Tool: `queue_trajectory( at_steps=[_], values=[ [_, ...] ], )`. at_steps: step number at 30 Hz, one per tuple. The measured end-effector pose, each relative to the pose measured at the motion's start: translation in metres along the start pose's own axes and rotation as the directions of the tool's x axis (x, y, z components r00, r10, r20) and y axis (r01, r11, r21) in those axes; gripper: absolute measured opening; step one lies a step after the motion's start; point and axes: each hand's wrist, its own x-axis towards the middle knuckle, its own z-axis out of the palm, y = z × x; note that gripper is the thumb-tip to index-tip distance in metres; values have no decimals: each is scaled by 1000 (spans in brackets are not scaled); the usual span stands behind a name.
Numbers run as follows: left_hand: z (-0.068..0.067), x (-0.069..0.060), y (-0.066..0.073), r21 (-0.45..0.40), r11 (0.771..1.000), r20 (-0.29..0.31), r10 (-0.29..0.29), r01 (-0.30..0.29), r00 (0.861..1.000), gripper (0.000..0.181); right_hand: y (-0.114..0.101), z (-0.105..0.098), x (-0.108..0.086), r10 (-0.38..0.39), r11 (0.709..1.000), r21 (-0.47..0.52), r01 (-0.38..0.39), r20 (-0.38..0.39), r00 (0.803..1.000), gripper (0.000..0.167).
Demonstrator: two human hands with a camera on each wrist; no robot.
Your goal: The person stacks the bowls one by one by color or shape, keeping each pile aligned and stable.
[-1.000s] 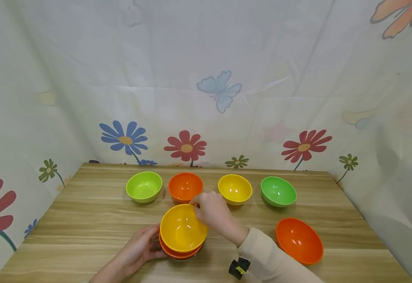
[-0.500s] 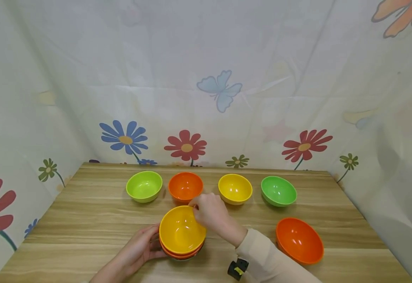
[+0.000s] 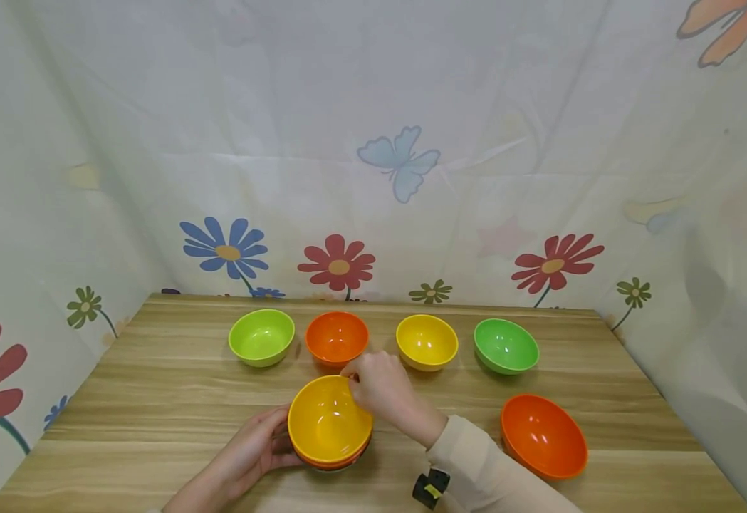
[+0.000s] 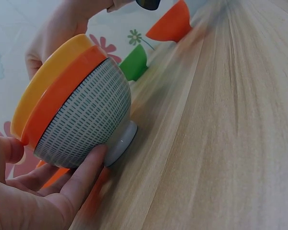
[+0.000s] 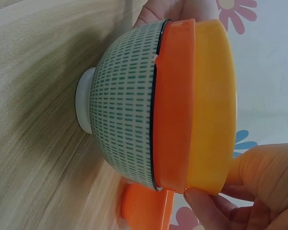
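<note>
A yellow-orange bowl (image 3: 330, 420) sits nested in an orange bowl (image 5: 175, 105), which rests inside a white bowl with green dashes (image 4: 89, 115) standing on the table. The left hand (image 3: 256, 447) curls round the stack's left side; in the left wrist view its fingers (image 4: 81, 179) touch the patterned bowl and its thumb is by the upper rims. With thumb and fingers, the right hand (image 3: 382, 388) pinches the yellow-orange bowl's far right rim, as the right wrist view shows as well (image 5: 259, 187).
Along the back of the wooden table (image 3: 155, 399) stand a lime bowl (image 3: 261, 339), an orange bowl (image 3: 337, 339), a yellow bowl (image 3: 426, 343) and a green bowl (image 3: 505, 347). A larger orange bowl (image 3: 542, 436) is at the right, near the right sleeve (image 3: 482, 463).
The yellow-orange bowl has moved slightly down and toward the near side, deeper into the stack, with the right hand still on its rim. The left hand has stayed nearly still.
</note>
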Motion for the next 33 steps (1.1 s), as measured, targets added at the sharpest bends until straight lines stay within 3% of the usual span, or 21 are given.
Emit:
queue_trajectory(
  at_steps=[23,33],
  values=[
    [-1,-1,0,-5,1000,9,-9,9,1000,53,0,5,2,29,999,-23,-30,-36,999,12],
    [0,0,1,3,1000,1,-24,24,1000,54,-2,3,2,8,998,-65,-12,-57,998,13]
  ],
)
